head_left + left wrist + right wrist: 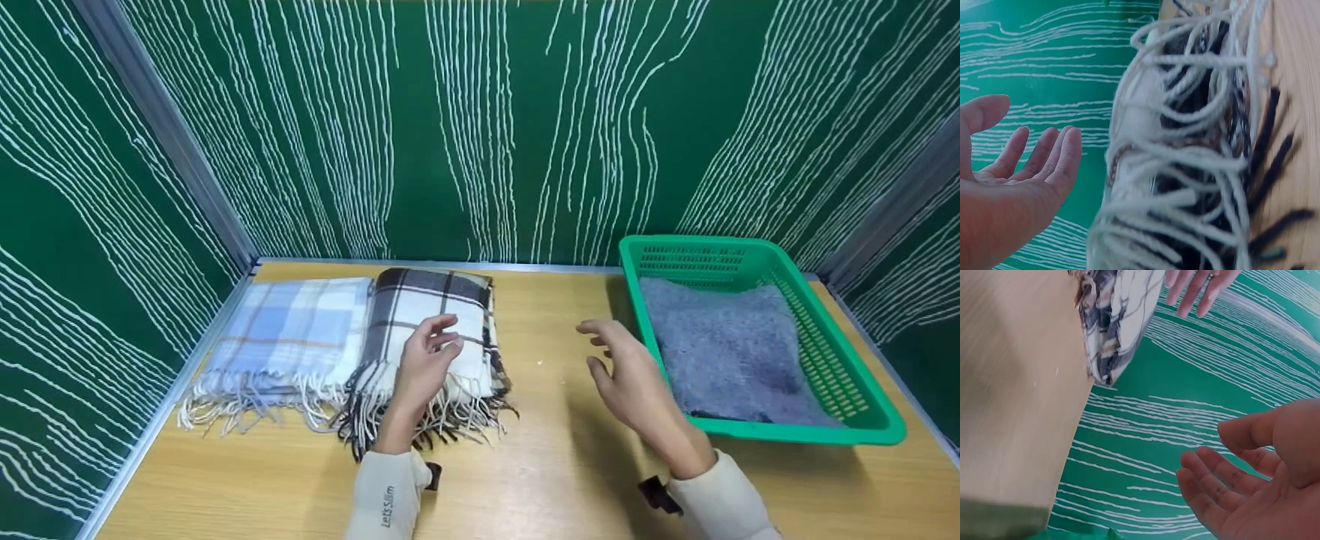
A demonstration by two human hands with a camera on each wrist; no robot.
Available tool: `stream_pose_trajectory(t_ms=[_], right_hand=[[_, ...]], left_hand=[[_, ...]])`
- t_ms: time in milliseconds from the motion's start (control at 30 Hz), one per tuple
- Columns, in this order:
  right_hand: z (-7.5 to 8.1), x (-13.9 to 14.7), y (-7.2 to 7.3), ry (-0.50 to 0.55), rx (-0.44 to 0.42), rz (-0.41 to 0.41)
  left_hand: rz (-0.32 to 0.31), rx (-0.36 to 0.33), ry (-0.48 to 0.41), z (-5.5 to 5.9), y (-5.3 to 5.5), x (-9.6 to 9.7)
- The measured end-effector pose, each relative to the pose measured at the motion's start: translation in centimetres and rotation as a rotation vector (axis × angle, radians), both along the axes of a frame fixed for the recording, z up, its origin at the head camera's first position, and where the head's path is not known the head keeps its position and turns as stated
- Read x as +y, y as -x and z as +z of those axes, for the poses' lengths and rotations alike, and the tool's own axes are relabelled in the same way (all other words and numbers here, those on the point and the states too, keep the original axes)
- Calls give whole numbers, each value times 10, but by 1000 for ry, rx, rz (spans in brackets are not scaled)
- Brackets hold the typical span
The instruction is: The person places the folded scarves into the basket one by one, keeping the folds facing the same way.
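Note:
A folded black-and-white plaid scarf with long twisted fringe lies left of the table's middle. Above it hovers my left hand, fingers loosely bent and holding nothing. In the left wrist view a gap separates that hand from the fringe. My right hand hangs over the table between this scarf and the green basket. Its fingers are relaxed, with nothing in them, as the right wrist view of the hand confirms. Inside the basket lies a fuzzy grey cloth.
A folded blue-and-white plaid scarf, also fringed, lies beside the dark plaid one at the left. Green panels with white wavy lines enclose the wooden table at the back and both sides. Grey metal posts stand at the corners.

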State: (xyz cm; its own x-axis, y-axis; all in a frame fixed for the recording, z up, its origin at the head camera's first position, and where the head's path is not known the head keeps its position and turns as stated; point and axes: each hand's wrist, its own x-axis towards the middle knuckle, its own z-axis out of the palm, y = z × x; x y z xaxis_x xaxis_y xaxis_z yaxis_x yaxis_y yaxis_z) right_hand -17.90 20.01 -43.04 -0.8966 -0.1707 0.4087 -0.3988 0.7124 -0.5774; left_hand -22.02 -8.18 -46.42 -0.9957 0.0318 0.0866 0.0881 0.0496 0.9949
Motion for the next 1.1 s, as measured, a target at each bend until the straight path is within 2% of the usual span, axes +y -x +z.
stream_pose_trajectory(t_ms=[267,400,633,900,1100], right_hand=[[-12,-15,4,-12,24,12],[-19,-22,6,-9,9,21],[-32,-31,14,52,-7,49],[-42,-37,21,99,-74,39],[-49,-43,24,150,-117,17]], left_hand=[[45,14,-13,-1,0,-18],[74,27,-17,-1,1,-28],[128,10,-20,2,-2,-44],[198,-22,19,0,-5,-62],[247,-12,11,-3,-2,-71]])
